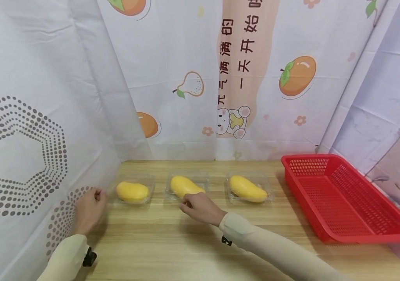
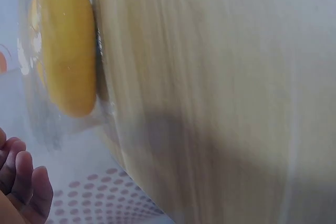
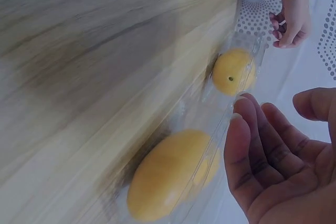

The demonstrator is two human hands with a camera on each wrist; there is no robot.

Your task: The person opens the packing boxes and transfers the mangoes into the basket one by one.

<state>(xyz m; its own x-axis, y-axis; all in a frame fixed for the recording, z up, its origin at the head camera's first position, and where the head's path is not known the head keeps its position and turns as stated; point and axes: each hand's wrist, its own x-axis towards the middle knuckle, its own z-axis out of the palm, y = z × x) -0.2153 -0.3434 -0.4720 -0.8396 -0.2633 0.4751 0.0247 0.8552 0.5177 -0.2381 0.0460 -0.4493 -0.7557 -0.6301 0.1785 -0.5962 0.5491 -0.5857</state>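
Three clear plastic boxes stand in a row, each around a yellow mango: left mango [image 1: 132,192], middle mango [image 1: 185,186], right mango [image 1: 248,189]. My left hand [image 1: 89,208] hovers beside the left box, fingers loosely bent and holding nothing; the left wrist view has its fingers [image 2: 41,190] below the boxed mango [image 2: 68,48]. Over the near edge of the middle box, my right hand [image 1: 201,208] covers part of that mango's end. In the right wrist view its fingers [image 3: 239,145] curve loosely with a gap to the thumb, gripping nothing; contact with the box is unclear.
A red perforated basket [image 1: 379,238] stands on the right of the wooden table [image 1: 143,249], with nothing visible in it. Printed curtains [image 1: 171,47] hang behind the table and along both sides.
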